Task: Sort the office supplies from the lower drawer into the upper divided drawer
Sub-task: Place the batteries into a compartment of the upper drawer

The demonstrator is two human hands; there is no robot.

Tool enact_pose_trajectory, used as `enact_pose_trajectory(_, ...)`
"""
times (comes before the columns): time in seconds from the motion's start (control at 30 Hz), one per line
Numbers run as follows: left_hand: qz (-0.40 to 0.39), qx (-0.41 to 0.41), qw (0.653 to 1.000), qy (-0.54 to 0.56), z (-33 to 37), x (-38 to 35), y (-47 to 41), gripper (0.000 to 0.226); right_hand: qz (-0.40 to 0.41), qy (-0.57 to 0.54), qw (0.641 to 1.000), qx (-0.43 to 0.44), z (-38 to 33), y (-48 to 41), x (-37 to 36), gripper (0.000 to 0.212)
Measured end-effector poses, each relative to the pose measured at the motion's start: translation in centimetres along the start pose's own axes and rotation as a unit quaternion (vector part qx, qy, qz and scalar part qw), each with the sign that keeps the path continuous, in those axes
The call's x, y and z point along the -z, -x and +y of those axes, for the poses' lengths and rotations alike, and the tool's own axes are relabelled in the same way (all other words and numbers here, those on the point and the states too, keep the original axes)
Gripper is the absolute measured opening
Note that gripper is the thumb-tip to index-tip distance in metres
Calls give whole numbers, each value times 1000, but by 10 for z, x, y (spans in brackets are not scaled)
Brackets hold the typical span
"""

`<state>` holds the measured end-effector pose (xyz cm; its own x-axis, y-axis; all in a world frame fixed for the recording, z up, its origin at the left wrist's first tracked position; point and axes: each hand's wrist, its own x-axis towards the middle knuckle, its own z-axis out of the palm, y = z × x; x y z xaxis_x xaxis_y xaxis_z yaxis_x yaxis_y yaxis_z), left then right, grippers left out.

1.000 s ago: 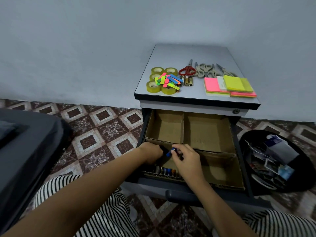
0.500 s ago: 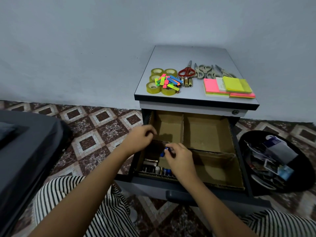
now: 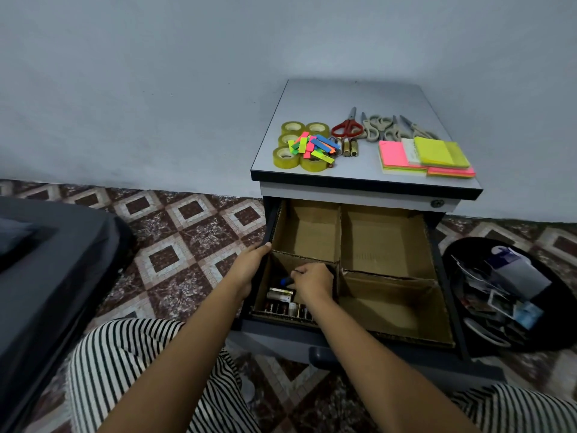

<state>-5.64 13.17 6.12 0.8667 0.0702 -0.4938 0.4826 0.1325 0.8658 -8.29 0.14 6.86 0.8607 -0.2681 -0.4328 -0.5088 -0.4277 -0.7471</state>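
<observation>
The upper drawer (image 3: 387, 239) stands pulled out, split by cardboard dividers into compartments. My right hand (image 3: 312, 282) is down in the front left compartment and pinches a small blue item (image 3: 285, 280). Below it lie a white and silver piece (image 3: 280, 295) and a row of small items (image 3: 287, 308) along the front wall. My left hand (image 3: 249, 267) grips the drawer's left edge, fingers curled over the rim. The other compartments show bare cardboard.
On the cabinet top (image 3: 352, 98) lie tape rolls (image 3: 285, 157), coloured flags (image 3: 315, 146), red scissors (image 3: 348, 126), grey scissors (image 3: 384, 128) and sticky note pads (image 3: 434, 154). A black bin (image 3: 462, 260) with papers stands on the right. A dark bed edge (image 3: 46, 260) is at left.
My left hand left the front compartment and moved out to the drawer's left rim. My right hand kept the blue item and sank a little lower in the compartment.
</observation>
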Motion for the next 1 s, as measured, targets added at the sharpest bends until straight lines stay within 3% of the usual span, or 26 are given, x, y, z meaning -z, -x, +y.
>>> enact_pose_trajectory(0.17, 4, -4, 1000, 29, -3, -1, 1, 45, -16, 24, 998, -48, 2, -7, -9, 25)
enact_pose_trajectory(0.33, -6, -13, 999, 32, -3, -1, 1, 31, -36, 113, 992, -43, 5, -7, -12, 22)
enact_pose_trajectory(0.47, -4, -15, 999, 33, -4, -1, 1, 33, -36, 143, 989, -13, 6, -5, -14, 23)
enact_pose_trajectory(1.0, 5, -12, 1000, 22, -6, 0, -1, 45, -62, 87, 994, -15, 10, -9, -10, 21)
